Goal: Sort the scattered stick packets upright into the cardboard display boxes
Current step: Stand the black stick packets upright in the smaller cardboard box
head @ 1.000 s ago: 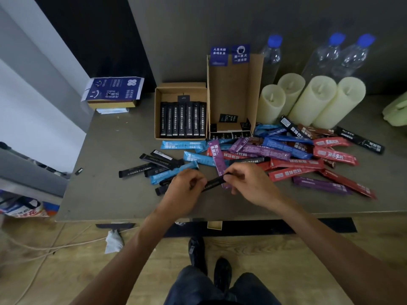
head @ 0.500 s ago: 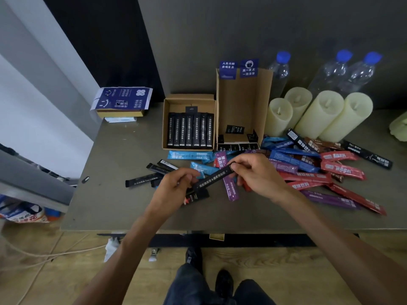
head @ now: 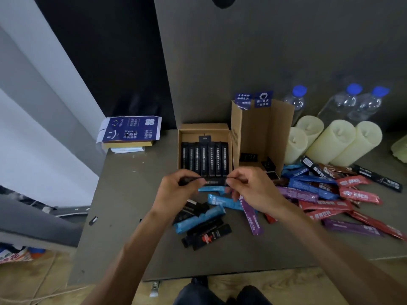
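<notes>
Pinching one end each, your left hand [head: 178, 190] and right hand [head: 253, 188] hold a black stick packet [head: 214, 181] level between them, with fingers and thumbs clamped on it. The packet lies crosswise above the table [head: 132, 194], just in front of the low cardboard box [head: 204, 128].

That box is open, with a row of black packets [head: 204, 158] set side by side inside it. Against its right wall stands a taller cardboard box [head: 264, 128], open toward you. It has two blue tabs at its top edge and a few small dark items on its floor.

Below your hands, loose packets lie flat on the table: light blue packets [head: 222, 201], a purple packet [head: 251, 216] under your right wrist, and black packets [head: 207, 235] nearer the table's front edge. To the right spreads a mixed heap [head: 326, 204] of red, blue, purple and black packets.

Behind the heap stand pale candles [head: 330, 139] and, behind those, clear bottles [head: 352, 102] with blue caps. At the table's far left corner sits a blue printed stack [head: 130, 129].
</notes>
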`<state>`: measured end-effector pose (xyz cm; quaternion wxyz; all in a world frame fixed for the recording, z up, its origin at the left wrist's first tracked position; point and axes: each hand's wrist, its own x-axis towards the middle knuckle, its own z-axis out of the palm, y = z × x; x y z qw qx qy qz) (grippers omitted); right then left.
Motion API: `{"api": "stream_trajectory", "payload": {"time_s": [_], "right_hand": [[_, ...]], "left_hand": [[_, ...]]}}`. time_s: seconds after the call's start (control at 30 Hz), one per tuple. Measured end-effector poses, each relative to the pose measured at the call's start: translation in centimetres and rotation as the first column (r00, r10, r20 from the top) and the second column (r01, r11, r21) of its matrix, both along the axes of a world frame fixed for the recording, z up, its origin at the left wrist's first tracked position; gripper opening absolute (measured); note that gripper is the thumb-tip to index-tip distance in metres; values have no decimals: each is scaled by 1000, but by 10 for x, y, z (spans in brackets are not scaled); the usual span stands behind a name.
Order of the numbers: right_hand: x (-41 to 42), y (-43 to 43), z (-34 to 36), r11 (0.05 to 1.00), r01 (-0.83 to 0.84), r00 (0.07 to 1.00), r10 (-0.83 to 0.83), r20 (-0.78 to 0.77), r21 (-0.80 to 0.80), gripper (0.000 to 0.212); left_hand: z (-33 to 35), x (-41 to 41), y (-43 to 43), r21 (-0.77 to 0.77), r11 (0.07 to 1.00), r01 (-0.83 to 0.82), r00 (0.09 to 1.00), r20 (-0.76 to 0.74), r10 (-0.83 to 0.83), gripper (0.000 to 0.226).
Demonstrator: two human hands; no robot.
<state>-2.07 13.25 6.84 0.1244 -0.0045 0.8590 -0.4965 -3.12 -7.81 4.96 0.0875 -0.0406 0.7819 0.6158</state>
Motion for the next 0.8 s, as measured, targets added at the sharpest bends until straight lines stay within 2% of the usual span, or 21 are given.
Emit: {"api": "stream_trajectory", "payload": {"time_s": [0.07, 0.13, 0.17, 0.3, 0.43, 0.5, 0.57, 0.67, 0.73, 0.8], "right_hand": [[4, -6, -7, 997, -59, 996, 55, 69, 52, 14], [6, -13, -14, 998, -43, 993, 37, 112, 50, 16], [6, -15, -17, 1000, 0, 992, -3, 122, 23, 16], [0, -15, -22, 992, 119, 986, -113, 123, -39, 16], [-6, -1, -26, 956, 289, 957, -290, 6, 52, 14], [-12, 8, -29, 924, 366, 930, -361, -65, 110, 15], [-16, 14, -32, 931, 337, 941, -330, -76, 139, 16], [-20, 18, -35, 955, 247, 968, -238, -76, 162, 9], [-21, 20, -38, 965, 205, 977, -192, -93, 165, 2], [-23, 22, -40, 967, 182, 981, -166, -104, 176, 7]], "left_hand": [[3, -12, 2, 234, 963, -130, 989, 105, 108, 17], [2, -20, 10, 335, 928, -161, 983, 135, 122, 20], [0, -22, 15, 310, 943, -123, 989, 111, 93, 17], [-12, -29, 32, 51, 997, 54, 998, 30, -55, 2], [-18, -62, 41, -171, 984, 44, 998, -34, -50, 5], [-24, -80, 49, -260, 960, 100, 994, -11, -107, 13], [-32, -89, 61, -333, 931, 149, 988, 21, -150, 16], [-43, -91, 74, -394, 911, 118, 993, 36, -113, 15], [-47, -88, 79, -426, 900, 93, 995, 15, -95, 17], [-49, -88, 82, -453, 889, 68, 995, -31, -92, 16]]}}
